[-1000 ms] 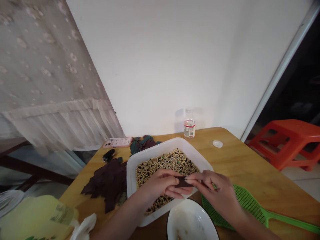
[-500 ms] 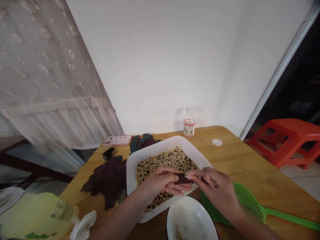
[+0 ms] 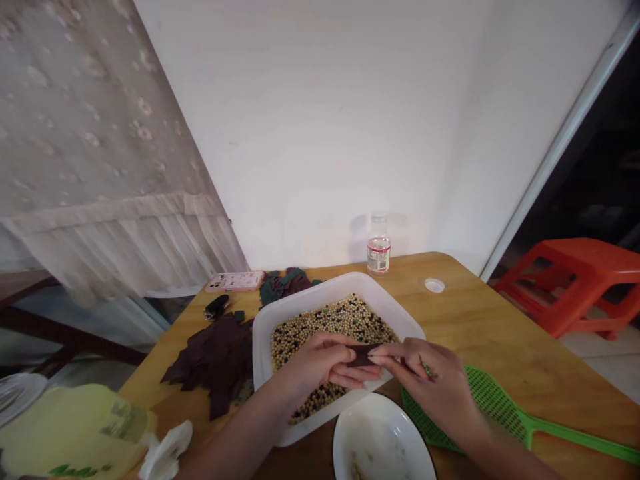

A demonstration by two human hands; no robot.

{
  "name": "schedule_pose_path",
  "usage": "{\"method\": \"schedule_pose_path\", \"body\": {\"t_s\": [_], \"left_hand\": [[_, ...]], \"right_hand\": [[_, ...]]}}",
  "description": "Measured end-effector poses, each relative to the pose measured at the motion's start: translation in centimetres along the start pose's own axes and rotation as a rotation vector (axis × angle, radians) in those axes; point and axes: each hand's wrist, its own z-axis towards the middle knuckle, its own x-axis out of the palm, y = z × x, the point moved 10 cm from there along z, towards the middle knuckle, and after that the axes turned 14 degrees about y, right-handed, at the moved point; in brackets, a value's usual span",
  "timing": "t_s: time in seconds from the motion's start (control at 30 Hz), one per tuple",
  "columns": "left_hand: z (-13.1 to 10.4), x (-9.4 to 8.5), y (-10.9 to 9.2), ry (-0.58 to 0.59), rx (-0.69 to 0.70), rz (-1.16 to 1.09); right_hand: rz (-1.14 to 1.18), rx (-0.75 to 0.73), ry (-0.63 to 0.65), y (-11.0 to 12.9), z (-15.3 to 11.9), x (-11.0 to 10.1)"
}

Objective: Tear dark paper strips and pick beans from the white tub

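Note:
Over the front of a white plastic tub (image 3: 264, 360), my left hand (image 3: 325, 360) is closed on a small dark brown fabric piece (image 3: 358, 356), thumb on top and fingers beneath. My right hand (image 3: 425, 373) pinches the same piece at its right end. Whether a bead sits between the right fingertips is too small to tell. Cream and black beads (image 3: 330, 320), with a few green ones, fill the tub. A pile of similar dark brown pieces (image 3: 215, 360) lies left of the tub. Below my hands stands a white bowl (image 3: 385, 433) with a few bits in it.
A green perforated scoop (image 3: 500, 407) lies under my right forearm. Behind the tub are green scraps (image 3: 285, 285), a phone (image 3: 235, 281) and a clear bottle (image 3: 379, 250). A white cap (image 3: 435, 285) is at right. Crumpled tissue (image 3: 167, 450) and a yellowish container (image 3: 75, 427) are front left.
My right fingertips have shifted very slightly left along the brown piece. Both hands keep their grip, and everything else stays in place.

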Motion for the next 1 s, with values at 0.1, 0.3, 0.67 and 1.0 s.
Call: {"method": "schedule_pose_path", "body": {"t_s": [0.1,0.3,0.67,1.0], "left_hand": [[0.06,-0.07,0.04,0.003,0.003,-0.004],[0.01,-0.17,0.17,0.018,0.011,-0.012],[0.12,0.04,0.13,0.013,-0.001,-0.005],[-0.02,0.13,0.05,0.016,0.006,0.004]], "right_hand": [[-0.009,0.008,-0.024,-0.04,-0.04,-0.26],[-0.020,-0.009,-0.021,0.31,0.15,-0.24],[0.009,-0.003,-0.036,0.16,0.09,-0.41],[0.014,0.009,-0.045,-0.01,-0.03,-0.39]]}}
